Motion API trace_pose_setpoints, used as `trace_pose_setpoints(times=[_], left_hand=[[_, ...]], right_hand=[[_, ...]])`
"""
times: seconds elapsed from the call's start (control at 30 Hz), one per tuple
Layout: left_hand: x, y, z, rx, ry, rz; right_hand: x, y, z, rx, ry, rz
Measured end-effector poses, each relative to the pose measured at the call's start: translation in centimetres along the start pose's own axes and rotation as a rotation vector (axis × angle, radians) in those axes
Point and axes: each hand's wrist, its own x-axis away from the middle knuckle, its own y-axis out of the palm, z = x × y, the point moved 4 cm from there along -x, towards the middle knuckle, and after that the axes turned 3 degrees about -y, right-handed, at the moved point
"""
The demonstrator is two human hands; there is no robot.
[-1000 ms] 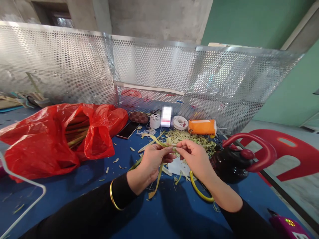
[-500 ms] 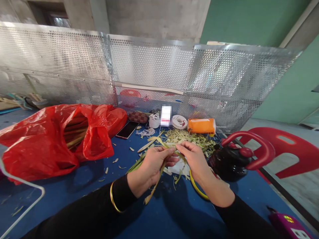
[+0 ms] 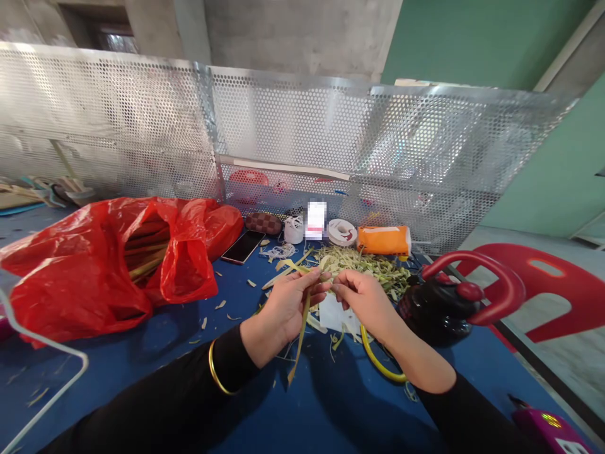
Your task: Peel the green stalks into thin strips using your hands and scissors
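Blue table (image 3: 278, 416), jug (image 3: 437, 318) near right edge, left hand (image 3: 283, 309) pinching strip (image 3: 304, 325), right hand (image 3: 371, 306) grasp unclear

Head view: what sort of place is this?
Probably an indoor craft workspace: a perforated metal divider stands along a blue table, on which lie a heap of plant scraps and a red bag holding long stalks.

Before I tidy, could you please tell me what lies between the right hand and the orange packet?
In the head view, a heap of pale plant shreds lies there.
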Motion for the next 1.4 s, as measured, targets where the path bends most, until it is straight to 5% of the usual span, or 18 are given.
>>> trace_pose_setpoints(times=[0.2, 0.37, 0.43, 0.6, 0.73, 0.87, 1.07, 1.23, 1.4], left_hand=[[-0.1, 0.0, -0.1, -0.020, 0.004, -0.045], [0.4, 0.3, -0.4, -0.246, 0.024, -0.073], [0.8, 0.7, -1.0, -0.355, -0.018, -0.148], [1.9, 1.3, -2.7, -0.523, -0.120, -0.255], [1.8, 1.1, -3.4, -0.530, -0.196, -0.268], [0.7, 0.5, -2.7, -0.311, -0.210, -0.191], [-0.4, -0.2, 0.5, -0.210, -0.097, -0.127], [0.0, -0.4, 2.6, -0.291, 0.016, -0.072], [-0.3, -0.5, 2.3, -0.152, -0.141, -0.088]], right_hand=[[0.1, -0.3, -0.3, 0.117, -0.040, -0.022], [1.6, -2.4, -3.6, 0.434, -0.382, 0.376], [1.6, -2.3, -3.9, 0.464, -0.382, 0.320], [0.6, -0.6, -1.6, 0.159, -0.085, -0.028], [0.8, -0.4, -1.6, -0.011, -0.020, 0.009], [2.2, -0.9, -4.5, 0.223, -0.381, 0.140], [4.5, 1.8, -6.0, 0.801, -1.000, -0.049], [4.1, 3.8, -4.1, 1.047, -1.099, -0.107], [3.7, 4.2, -3.7, 1.084, -1.126, -0.143]])
